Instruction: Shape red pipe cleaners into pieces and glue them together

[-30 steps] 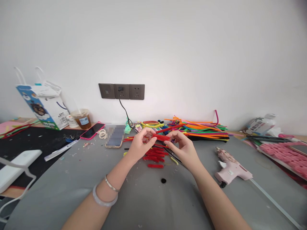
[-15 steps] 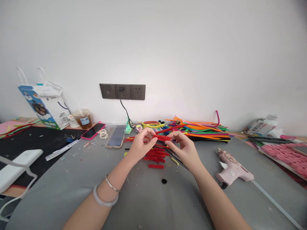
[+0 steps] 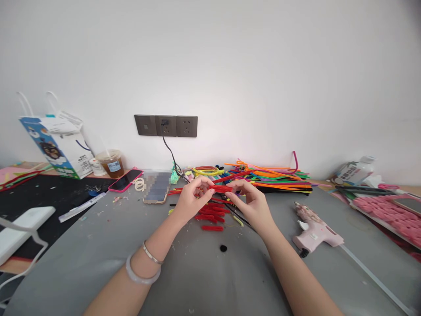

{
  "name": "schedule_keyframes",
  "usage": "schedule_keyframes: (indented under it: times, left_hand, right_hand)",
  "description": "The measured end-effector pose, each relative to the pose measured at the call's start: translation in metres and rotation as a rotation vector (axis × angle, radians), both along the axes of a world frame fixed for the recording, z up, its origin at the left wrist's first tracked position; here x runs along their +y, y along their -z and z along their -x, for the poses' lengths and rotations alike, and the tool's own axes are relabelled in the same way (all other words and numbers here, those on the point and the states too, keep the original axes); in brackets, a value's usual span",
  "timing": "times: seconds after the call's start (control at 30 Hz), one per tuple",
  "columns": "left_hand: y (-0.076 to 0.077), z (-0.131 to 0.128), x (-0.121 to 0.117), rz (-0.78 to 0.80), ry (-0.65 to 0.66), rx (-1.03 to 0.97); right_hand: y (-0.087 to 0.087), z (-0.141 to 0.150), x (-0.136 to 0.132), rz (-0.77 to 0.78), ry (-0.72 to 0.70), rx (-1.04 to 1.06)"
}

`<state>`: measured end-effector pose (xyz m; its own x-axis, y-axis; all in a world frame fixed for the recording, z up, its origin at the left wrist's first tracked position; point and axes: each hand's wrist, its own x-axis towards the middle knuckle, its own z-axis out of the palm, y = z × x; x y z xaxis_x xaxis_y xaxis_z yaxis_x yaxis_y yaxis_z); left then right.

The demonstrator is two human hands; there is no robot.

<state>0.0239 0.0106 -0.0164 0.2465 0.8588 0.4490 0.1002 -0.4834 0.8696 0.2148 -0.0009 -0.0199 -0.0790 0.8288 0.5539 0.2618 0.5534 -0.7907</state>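
Left hand (image 3: 196, 196) and right hand (image 3: 250, 202) each pinch, thumb against fingers, one end of red pipe cleaner piece (image 3: 221, 189); piece spans between the fingertips, level. Loose red pieces (image 3: 210, 212) lie just below the grip on gray mat (image 3: 184, 272), one separate; small black disc (image 3: 223, 248) farther below. Multicolored pipe cleaners (image 3: 279, 175) heaped behind and to the right of the grip. Black cord (image 3: 170, 149) runs from wall socket (image 3: 166, 126), passes behind the hands. Phone with blurred screen (image 3: 157, 188) near, left of grip. Pink glue gun (image 3: 315, 230) on its side, well apart, right of grip.
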Motion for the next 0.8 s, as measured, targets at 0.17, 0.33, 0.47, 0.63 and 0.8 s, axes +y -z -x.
schedule_keyframes:
  times: [0.17,0.33,0.47,0.63,0.8]
  left_hand:
    - [-0.0018,0.0006,-0.0015,0.007,0.018,0.000]
    - [-0.0025,0.0003,-0.0024,0.020,0.031,-0.008]
    - [-0.0014,0.0001,-0.0015,0.024,0.043,-0.006]
    - [0.0002,0.0008,-0.0008,0.033,0.046,0.016]
    - [0.0017,0.0007,-0.0015,0.040,0.050,0.011]
  right_hand:
    - [-0.0022,0.0003,-0.0005,0.025,-0.018,0.008]
    - [-0.0019,-0.0004,-0.0013,0.033,-0.025,0.016]
    - [-0.0007,-0.0006,-0.0018,0.037,-0.027,0.010]
    - [0.0014,-0.0003,0.0004,0.040,-0.022,-0.006]
    - [0.0029,-0.0005,0.0009,0.048,0.015,-0.020]
